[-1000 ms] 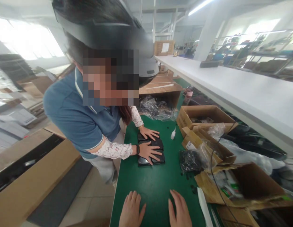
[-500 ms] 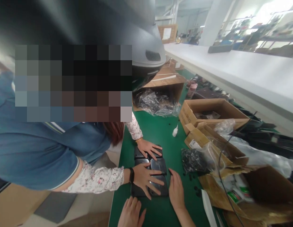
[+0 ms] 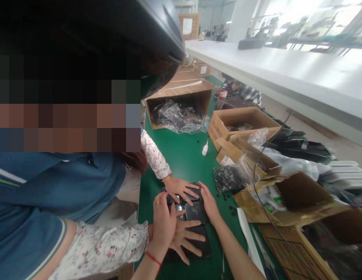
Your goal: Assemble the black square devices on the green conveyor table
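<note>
Several dark rectangular plastic pieces (image 3: pixel 195 212) with glossy tops lie side by side as one block. My left hand (image 3: pixel 164 217) is at the block's left edge, crossing over a co-worker's wrist, thumb apart from the bent fingers; the fingertips are partly hidden. Along the upper right edge of the block, my right hand (image 3: pixel 208 200) rests with its fingers stretched out. The co-worker's two hands lie spread flat on top: one hand (image 3: pixel 182 189) on the far pieces, the other hand (image 3: pixel 188 237) on the near ones, covering much of the block.
Small black round bits (image 3: pixel 231 210) are scattered right of the block. Beyond lie a bag of black parts (image 3: pixel 227 179), a small white bottle (image 3: pixel 205 148) and an open carton (image 3: pixel 245 116). Scissors (image 3: pixel 264 252) lie near right. The co-worker leans in from the left.
Both my hands have moved forward along the sides of the block, the left now over the co-worker's wrist. The view has shifted, and the co-worker's hands remain spread on the pieces.
</note>
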A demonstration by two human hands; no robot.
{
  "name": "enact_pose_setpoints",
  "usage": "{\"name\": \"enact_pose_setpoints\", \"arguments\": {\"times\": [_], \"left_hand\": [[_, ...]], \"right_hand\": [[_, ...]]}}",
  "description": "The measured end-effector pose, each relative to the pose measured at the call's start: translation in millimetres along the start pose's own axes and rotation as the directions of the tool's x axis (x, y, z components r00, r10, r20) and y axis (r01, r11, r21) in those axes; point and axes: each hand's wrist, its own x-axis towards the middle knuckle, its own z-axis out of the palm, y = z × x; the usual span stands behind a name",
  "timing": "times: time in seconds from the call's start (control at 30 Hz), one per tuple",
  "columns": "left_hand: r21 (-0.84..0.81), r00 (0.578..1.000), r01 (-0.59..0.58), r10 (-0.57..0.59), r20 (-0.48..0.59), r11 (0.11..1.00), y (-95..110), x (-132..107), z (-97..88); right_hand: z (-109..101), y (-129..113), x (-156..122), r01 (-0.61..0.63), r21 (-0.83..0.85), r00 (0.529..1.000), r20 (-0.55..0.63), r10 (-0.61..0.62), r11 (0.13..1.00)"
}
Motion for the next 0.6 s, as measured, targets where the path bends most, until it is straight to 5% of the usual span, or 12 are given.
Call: {"name": "enact_pose_setpoints", "arguments": {"times": [0.2, 0.33, 0.5, 0.6], "left_hand": [[-0.016, 0.997, 0.077, -0.077, -0.029, 0.997, 1.8, 32.6, 11.9], [-0.031, 0.999, 0.037, -0.036, 0.016, 0.999, -2.2, 31.2, 1.1], [-0.056, 0.995, -0.087, 0.09, 0.05, 0.995, -12.4, -27.0, -34.4], [-0.023, 0.982, -0.08, 0.083, 0.168, 0.997, -32.3, -72.7, -39.2]], "right_hand": [[9.1, 1.2, -11.6, 0.002, 0.003, 1.0, -0.016, -0.002, 1.0], [3.0, -3.4, -12.2, -0.005, -0.008, 1.0, -0.002, 0.005, 1.0], [-31.4, -9.0, -58.4, -0.01, -0.049, 1.0, 0.003, 0.01, 0.999], [-46.1, -4.4, -104.8, -0.036, -0.168, 0.996, 0.076, 0.049, 0.985]]}}
